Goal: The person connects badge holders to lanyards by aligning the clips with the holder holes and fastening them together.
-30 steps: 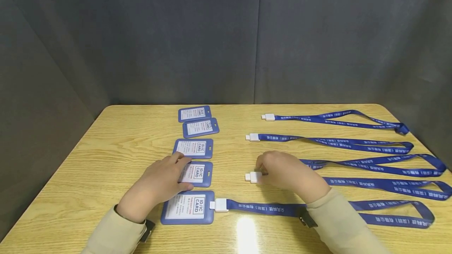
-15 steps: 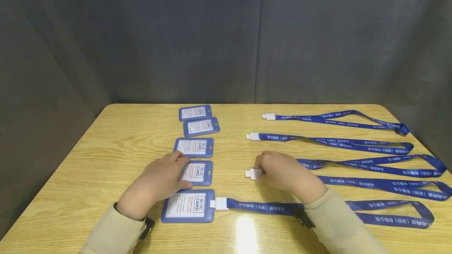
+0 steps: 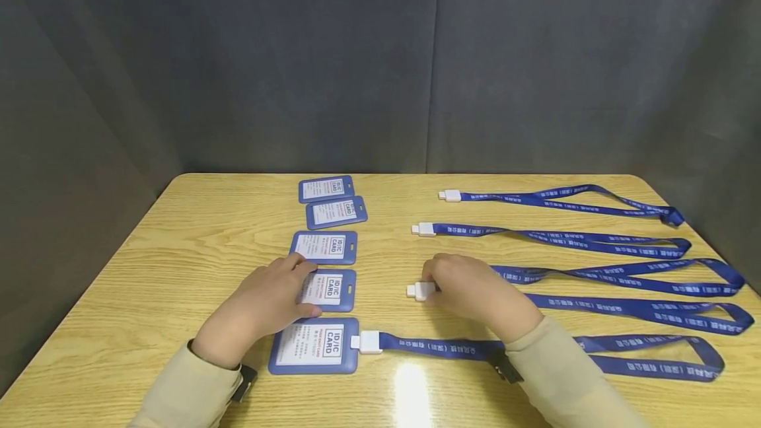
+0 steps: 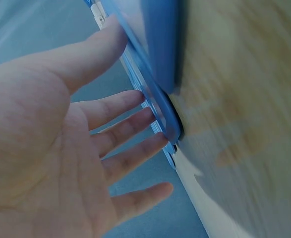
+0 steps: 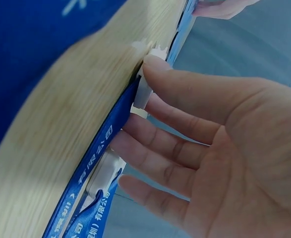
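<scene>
While the left hand point(image 3: 267, 297) spans a card point(image 3: 331, 290) on the table point(image 3: 160, 269), thumb and fingers parted at opposite edges, how firmly they press is hard to tell. The right hand point(image 3: 475, 288) pinches a white clip point(image 3: 419, 291), apart from that card. Nearer the person, a lanyard point(image 3: 434, 346) joins another card point(image 3: 312, 350).

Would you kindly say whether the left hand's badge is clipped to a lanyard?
Unclipped: the badge has a bare slot, apart from the clip in the right hand.
</scene>
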The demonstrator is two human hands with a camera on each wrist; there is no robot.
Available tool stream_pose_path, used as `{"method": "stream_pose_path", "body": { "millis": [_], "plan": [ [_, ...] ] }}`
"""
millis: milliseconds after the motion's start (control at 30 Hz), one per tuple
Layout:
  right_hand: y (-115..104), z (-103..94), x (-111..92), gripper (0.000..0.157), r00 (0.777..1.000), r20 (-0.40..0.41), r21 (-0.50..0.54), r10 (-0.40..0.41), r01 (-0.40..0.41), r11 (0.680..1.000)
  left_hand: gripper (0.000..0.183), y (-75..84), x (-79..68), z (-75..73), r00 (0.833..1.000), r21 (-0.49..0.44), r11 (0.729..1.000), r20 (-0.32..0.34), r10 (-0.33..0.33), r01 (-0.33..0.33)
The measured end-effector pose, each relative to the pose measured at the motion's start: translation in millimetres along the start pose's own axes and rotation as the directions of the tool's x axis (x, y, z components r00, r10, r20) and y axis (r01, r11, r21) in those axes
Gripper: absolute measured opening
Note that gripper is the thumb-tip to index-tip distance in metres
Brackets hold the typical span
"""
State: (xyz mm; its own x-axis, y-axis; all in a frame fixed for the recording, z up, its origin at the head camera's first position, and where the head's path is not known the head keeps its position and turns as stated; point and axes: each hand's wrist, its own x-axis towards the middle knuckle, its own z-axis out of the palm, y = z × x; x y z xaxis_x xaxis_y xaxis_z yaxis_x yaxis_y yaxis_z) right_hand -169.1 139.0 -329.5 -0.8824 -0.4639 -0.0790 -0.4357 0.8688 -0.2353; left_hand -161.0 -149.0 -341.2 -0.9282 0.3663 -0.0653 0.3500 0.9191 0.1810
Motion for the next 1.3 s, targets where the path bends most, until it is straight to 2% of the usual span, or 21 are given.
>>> {"method": "stream_pose_path", "body": {
  "millis": [433, 800, 1067, 1300],
  "plan": [
    [-13, 6.0, 1, 0.013, 0.998, -0.031, -0.002, -0.059, 0.058, 0.998, 0.067, 2.4, 0.9, 1.3, 1.0, 0.024, 1.0, -0.003, 0.011, -0.011],
    [-17, 12.4, 4, 0.011, 0.985, -0.11, -0.042, -0.133, 0.129, 0.991, 0.066, 10.0, 1.7, 2.4, 1.0, 0.035, 0.999, -0.006, 0.026, -0.026],
    [-22, 13.1, 9, 0.012, 0.988, -0.097, -0.063, -0.124, 0.118, 0.991, 0.066, 13.0, 3.1, 0.3, 0.999, 0.05, 0.998, -0.011, 0.034, -0.033],
    [-30, 13.8, 15, 0.014, 0.984, -0.079, -0.071, -0.158, 0.152, 0.986, 0.066, 11.9, 3.4, 3.1, 0.999, 0.046, 0.998, -0.01, 0.033, -0.032]
  ]
}}
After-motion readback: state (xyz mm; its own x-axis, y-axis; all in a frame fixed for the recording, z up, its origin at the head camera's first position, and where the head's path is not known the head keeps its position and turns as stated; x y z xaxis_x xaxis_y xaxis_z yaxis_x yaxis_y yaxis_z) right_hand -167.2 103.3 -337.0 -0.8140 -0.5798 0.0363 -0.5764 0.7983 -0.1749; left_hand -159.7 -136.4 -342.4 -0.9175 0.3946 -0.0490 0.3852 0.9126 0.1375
